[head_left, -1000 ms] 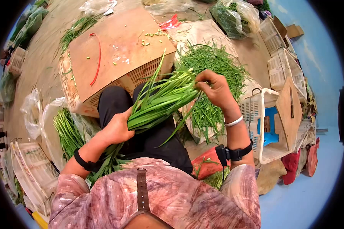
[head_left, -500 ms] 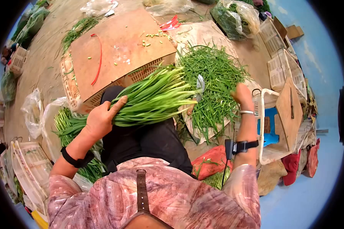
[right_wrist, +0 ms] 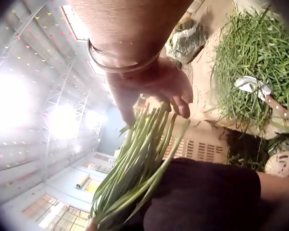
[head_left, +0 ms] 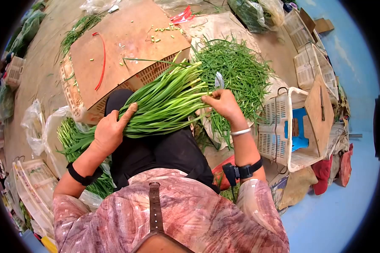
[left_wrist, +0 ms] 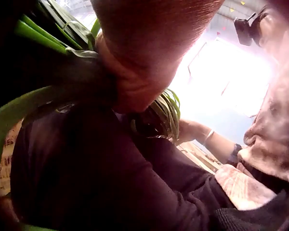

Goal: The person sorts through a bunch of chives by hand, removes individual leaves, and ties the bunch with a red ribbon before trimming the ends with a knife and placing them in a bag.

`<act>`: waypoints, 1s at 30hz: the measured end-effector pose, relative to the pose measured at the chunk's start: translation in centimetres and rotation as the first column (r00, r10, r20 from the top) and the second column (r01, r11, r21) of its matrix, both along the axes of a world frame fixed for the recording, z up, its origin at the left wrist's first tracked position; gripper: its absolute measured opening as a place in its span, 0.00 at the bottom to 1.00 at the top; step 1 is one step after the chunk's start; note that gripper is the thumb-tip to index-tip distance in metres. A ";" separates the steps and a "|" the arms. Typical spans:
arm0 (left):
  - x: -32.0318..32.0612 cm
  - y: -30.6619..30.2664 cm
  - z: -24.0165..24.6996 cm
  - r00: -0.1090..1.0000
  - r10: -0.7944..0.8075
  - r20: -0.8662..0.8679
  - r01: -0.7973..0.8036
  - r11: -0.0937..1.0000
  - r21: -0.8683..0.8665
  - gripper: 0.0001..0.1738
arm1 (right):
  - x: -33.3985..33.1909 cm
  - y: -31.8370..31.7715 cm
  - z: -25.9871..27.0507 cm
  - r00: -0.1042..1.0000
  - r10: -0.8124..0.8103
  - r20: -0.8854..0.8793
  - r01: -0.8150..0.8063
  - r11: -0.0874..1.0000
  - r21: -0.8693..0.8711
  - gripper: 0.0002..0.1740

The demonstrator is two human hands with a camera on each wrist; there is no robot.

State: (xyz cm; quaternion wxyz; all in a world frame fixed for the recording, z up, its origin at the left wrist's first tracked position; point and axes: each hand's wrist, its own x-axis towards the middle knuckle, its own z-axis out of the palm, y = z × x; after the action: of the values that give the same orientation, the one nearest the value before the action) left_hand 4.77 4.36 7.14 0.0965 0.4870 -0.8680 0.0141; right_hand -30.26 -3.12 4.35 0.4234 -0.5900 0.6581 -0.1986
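A thick bunch of garlic chives (head_left: pixel 164 99) lies across the dark-trousered lap, pale stem ends to the right, leaves trailing left. My left hand (head_left: pixel 109 131) grips it near the leafy end, thumb on top. At the stem ends my right hand (head_left: pixel 224 105) pinches some stems between thumb and fingers; the right wrist view shows these fingertips around the pale stem tips (right_wrist: pixel 156 113). Just beyond that hand, a knife (right_wrist: pixel 253 87) with a wooden handle rests on a heap of loose green leaves (head_left: pixel 236 69). In the left wrist view the forearm hides most of the left hand's grip.
A board (head_left: pixel 126 46) on a plastic crate stands in front, with cut stem bits and a red strip (head_left: pixel 101 63) on it. More chives (head_left: pixel 67 135) lie in plastic at the left. White crates (head_left: pixel 278 126) stand at the right.
My right hand moved out over the leaf heap at the right, then back to the stem ends. My left hand shifted left along the bunch, which now lies flatter and more spread.
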 end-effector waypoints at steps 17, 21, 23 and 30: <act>-0.4 0.3 -0.3 1.000 -0.012 0.026 0.012 1.000 0.003 0.41 | -7.7 -1.9 -5.6 0.851 -0.372 -0.370 0.175 0.866 -0.469 0.06; -0.6 0.4 -0.3 0.999 -0.026 0.039 0.026 1.000 0.002 0.41 | -4.6 -4.9 0.7 0.991 -0.123 -0.050 0.078 0.844 -0.530 0.10; -0.7 0.3 -0.3 0.997 -0.053 0.063 0.055 0.998 -0.029 0.41 | -0.4 -5.2 4.6 0.981 0.085 -0.177 -0.161 0.859 -0.485 0.14; -0.7 0.4 -0.4 0.996 -0.078 0.050 0.081 0.995 -0.061 0.40 | 2.0 -7.4 1.9 0.844 0.260 -0.470 -0.496 0.713 -0.496 0.12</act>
State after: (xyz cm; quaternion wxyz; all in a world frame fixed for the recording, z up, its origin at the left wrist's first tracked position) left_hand 4.12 4.74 6.77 0.0918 0.4482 -0.8878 0.0488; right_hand -28.31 -10.54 6.29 0.1161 -0.8430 0.4896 -0.1899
